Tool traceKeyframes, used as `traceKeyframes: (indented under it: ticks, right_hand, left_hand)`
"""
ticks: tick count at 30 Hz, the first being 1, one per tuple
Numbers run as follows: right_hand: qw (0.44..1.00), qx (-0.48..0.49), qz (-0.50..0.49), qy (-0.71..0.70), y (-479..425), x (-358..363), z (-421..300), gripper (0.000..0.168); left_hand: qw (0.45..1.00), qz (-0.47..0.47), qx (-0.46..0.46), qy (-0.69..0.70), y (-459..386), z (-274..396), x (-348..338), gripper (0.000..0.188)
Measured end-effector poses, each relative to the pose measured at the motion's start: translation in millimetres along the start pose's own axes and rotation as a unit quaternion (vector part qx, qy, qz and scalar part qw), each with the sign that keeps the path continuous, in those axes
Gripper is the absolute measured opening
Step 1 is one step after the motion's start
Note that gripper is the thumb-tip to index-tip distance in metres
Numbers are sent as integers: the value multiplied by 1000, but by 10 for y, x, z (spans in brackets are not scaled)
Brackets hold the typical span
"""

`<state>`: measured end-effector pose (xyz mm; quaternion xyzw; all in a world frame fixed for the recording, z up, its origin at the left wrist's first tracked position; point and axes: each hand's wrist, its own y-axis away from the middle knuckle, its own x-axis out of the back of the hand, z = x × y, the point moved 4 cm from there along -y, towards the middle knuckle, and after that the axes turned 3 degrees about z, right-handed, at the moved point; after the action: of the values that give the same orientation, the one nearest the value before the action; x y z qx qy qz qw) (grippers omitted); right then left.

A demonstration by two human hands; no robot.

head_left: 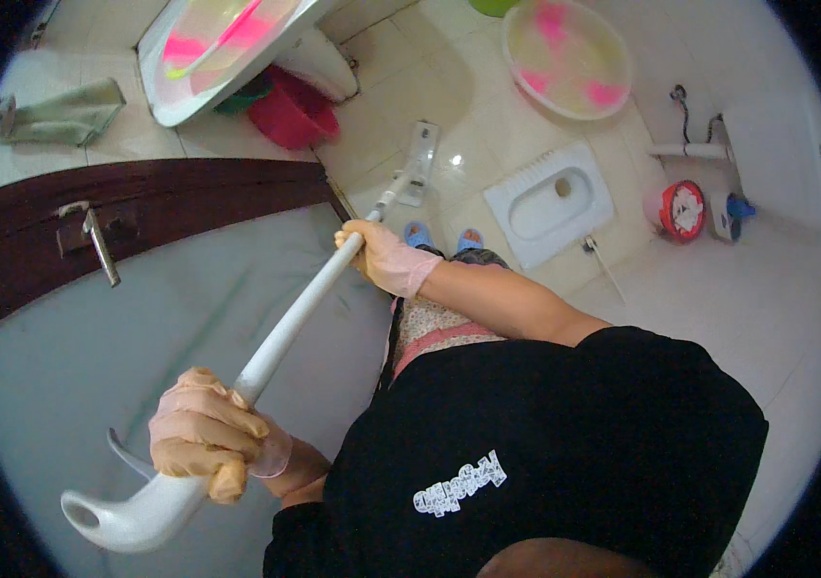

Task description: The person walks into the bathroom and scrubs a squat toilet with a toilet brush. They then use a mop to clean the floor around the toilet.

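Both my hands wear thin gloves and grip one white mop handle (302, 311). My left hand (212, 433) is closed near its curved grip end, at lower left. Farther down the pole, my right hand (385, 256) is wrapped around it beside the lower section. The handle slants away to a flat, pale mop head (421, 162) lying on the tiled floor, just beyond my feet in blue slippers. A thin grey lever sticks out beside the curved end.
A white squat toilet (559, 199) lies right of my feet, near a round basin (568, 58) and a red-rimmed bin (684, 211). At left are a framed door (150, 180), a washbasin (226, 79), a red bucket (295, 108) and a green cloth (67, 112).
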<state>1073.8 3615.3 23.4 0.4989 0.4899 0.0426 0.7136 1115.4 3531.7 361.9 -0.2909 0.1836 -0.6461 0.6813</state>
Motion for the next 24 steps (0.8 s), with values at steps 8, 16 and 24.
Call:
traceKeyframes:
  ticks: [8, 16, 24]
  right_hand:
    - [989, 110, 47, 91, 176, 1137, -955, 17]
    - [975, 118, 34, 187, 151, 208, -1168, 14]
    - [552, 385, -50, 738, -587, -1200, -1868, 16]
  left_hand:
    - [980, 113, 69, 150, 149, -599, -621, 39]
    - [988, 115, 14, 102, -156, -421, -448, 27]
    - [983, 182, -15, -23, -692, -1006, -423, 24]
